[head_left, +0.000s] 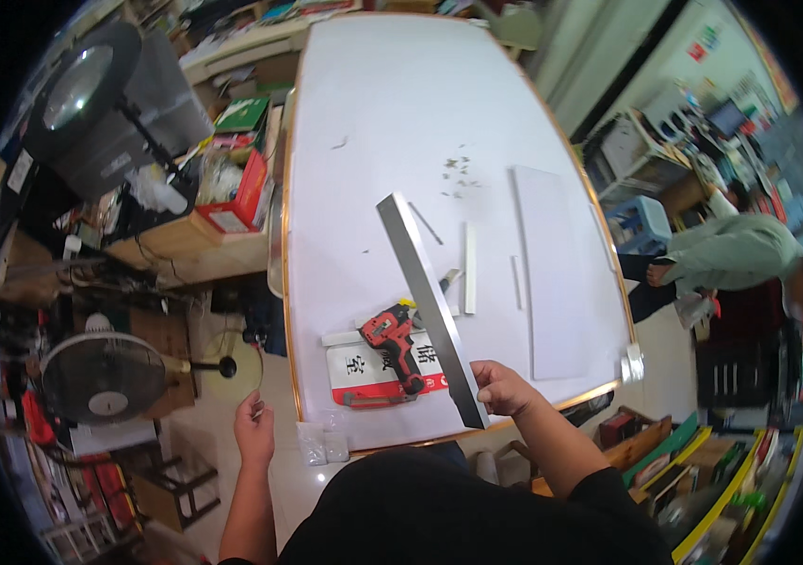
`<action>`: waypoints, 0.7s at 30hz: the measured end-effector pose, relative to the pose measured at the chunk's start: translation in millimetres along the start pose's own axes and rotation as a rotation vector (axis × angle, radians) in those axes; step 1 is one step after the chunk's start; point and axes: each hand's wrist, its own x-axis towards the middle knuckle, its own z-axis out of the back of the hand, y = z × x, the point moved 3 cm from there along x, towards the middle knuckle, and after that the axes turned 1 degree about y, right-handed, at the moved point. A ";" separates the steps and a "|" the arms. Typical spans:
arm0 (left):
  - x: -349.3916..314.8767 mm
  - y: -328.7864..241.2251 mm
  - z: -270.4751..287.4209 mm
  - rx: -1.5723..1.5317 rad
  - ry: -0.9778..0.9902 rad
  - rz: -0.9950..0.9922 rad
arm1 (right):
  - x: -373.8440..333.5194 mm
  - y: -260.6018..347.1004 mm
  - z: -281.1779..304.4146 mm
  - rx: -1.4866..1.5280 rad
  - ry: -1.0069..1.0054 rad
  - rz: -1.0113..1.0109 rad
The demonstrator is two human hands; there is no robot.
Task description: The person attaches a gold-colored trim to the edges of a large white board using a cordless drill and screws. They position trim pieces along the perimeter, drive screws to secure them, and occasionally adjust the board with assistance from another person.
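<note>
My right hand (505, 389) grips the lower end of a long grey metal-looking bar (431, 311), fingers closed at its right edge. The bar is raised and tilted over the white table (392, 104), its far end leaning left. Off the table's near left corner, my left hand (253, 426) hangs with loosely bent fingers and nothing visible in it. Behind the bar, a red and black cordless power tool (390, 339) lies on a red and white printed sign (356, 369), partly hidden. A white strip (470, 268) and a thin dark rod (426, 224) lie beyond.
On the table's right lies a long white panel (552, 282), with small scraps (456, 169) farther off. At left stand a fan (105, 381), a ring-shaped lamp (81, 89) and a red box (236, 193). Another person (736, 254) bends at the right, beside a blue stool (641, 224).
</note>
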 end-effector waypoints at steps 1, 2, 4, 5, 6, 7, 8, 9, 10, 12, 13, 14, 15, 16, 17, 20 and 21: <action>-1.2 -4.8 3.2 -0.033 0.019 -0.032 | -12.8 -15.2 -9.3 0.050 -0.006 0.048; -3.0 -10.2 6.2 -0.084 0.040 -0.062 | -23.2 -28.4 -17.5 0.097 0.001 0.094; -1.9 -25.4 6.1 -0.119 0.091 -0.141 | -40.4 -50.5 -30.5 0.105 0.036 0.166; 0.3 -35.6 3.3 -0.147 0.121 -0.180 | -47.8 -59.6 -36.2 0.102 0.064 0.210; 3.0 -47.6 -4.6 -0.234 0.167 -0.201 | -55.5 -68.9 -40.4 0.084 0.055 0.211; 6.0 -60.9 -14.5 -0.285 0.238 -0.197 | -62.9 -77.9 -44.3 0.072 0.055 0.183; 7.6 -75.7 -25.4 -0.342 0.316 -0.193 | -70.4 -84.8 -48.0 0.065 0.067 0.165; 8.4 -91.3 -39.1 -0.385 0.381 -0.158 | -78.1 -89.2 -52.2 0.065 0.108 0.169; 5.9 -108.5 -52.7 -0.428 0.427 -0.168 | -89.2 -96.5 -55.4 0.065 0.054 0.130; -2.3 -142.7 -81.9 -0.575 0.527 -0.163 | -103.2 -104.7 -62.7 0.056 0.063 0.096; -8.5 -157.5 -94.1 -0.678 0.598 -0.119 | -109.7 -109.1 -65.7 0.051 0.057 0.063; -14.7 -171.6 -104.7 -0.796 0.674 -0.088 | -116.5 -111.1 -68.0 0.055 0.071 0.074; -21.3 -183.9 -115.0 -0.914 0.745 -0.051 | -122.9 -113.1 -69.1 0.051 0.084 0.069; -28.1 -195.0 -121.2 -0.953 0.852 -0.091 | -128.9 -114.9 -69.0 0.048 0.100 0.061; -35.1 -198.6 -129.1 -0.903 0.840 -0.052 | -136.0 -116.9 -66.6 0.052 0.063 0.066; -45.4 -201.3 -150.4 -0.814 0.777 0.014 | -160.8 -117.1 -53.0 0.002 -0.066 0.096; -48.8 -198.3 -157.8 -0.802 0.765 0.037 | -168.1 -116.3 -45.3 -0.125 -0.213 0.091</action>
